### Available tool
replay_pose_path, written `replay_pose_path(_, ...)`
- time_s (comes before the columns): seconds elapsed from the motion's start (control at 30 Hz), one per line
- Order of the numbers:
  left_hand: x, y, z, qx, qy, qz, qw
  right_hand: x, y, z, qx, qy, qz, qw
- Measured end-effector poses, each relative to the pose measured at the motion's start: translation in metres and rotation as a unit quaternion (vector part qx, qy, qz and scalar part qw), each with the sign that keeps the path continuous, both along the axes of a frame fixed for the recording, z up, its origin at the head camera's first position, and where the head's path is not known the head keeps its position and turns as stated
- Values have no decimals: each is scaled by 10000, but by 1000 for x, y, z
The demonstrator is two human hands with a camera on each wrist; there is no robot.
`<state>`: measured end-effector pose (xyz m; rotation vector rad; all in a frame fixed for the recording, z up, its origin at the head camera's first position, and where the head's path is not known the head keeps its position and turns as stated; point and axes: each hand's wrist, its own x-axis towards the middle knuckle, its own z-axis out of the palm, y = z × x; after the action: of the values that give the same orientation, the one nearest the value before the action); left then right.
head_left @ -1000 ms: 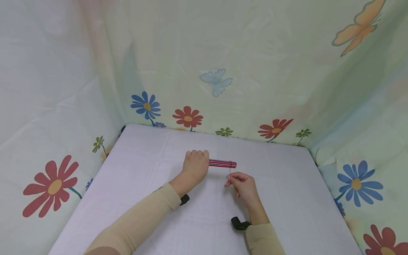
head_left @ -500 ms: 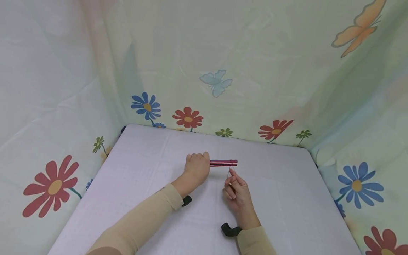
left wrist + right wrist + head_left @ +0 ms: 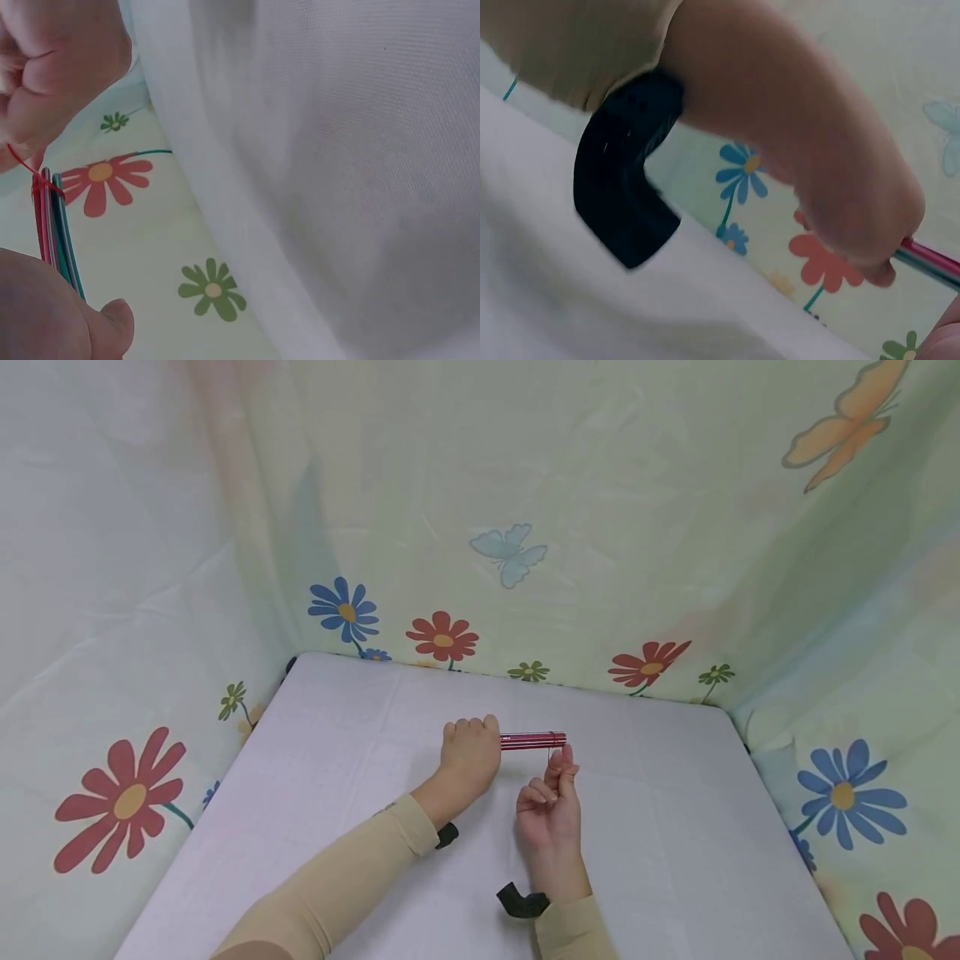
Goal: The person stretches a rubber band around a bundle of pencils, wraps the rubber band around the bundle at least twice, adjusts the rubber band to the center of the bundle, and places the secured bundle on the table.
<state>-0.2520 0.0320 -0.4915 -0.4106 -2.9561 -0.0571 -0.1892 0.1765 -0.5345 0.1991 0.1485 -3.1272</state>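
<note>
My left hand [image 3: 471, 756] grips a bundle of slim, pencil-like sticks [image 3: 525, 742], held level above the table with the right end sticking out. Red, greyish-pink and teal sticks [image 3: 56, 225] show in the left wrist view. Around that free end runs a thin red rubber band [image 3: 51, 182], stretched toward my right hand [image 3: 551, 814]. The right fingers are curled just below the bundle's end, with the band drawn out at their tips. In the right wrist view, the left hand [image 3: 855, 195] covers the rest of the bundle.
A white cloth covers the table [image 3: 645, 827]. Around its back and sides hangs a curtain [image 3: 585, 585] printed with flowers and butterflies. A black wrist camera [image 3: 522, 902] juts from the right wrist, and another [image 3: 626, 172] from the left wrist.
The right hand has moved up to the bundle's end and turned its palm upward, shortening the stretched band. Left hand and bundle have shifted slightly right.
</note>
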Motion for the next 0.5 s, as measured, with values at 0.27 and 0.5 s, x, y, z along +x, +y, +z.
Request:
replay_pose_path(0.27,2,2,-1,-220,261,118,9993,-6,7,5,-205,-443,-2,9988)
replay_pose_path(0.5,2,0,-7,-416,438,132,9981,-8,18,7,48,-1014,111,9948)
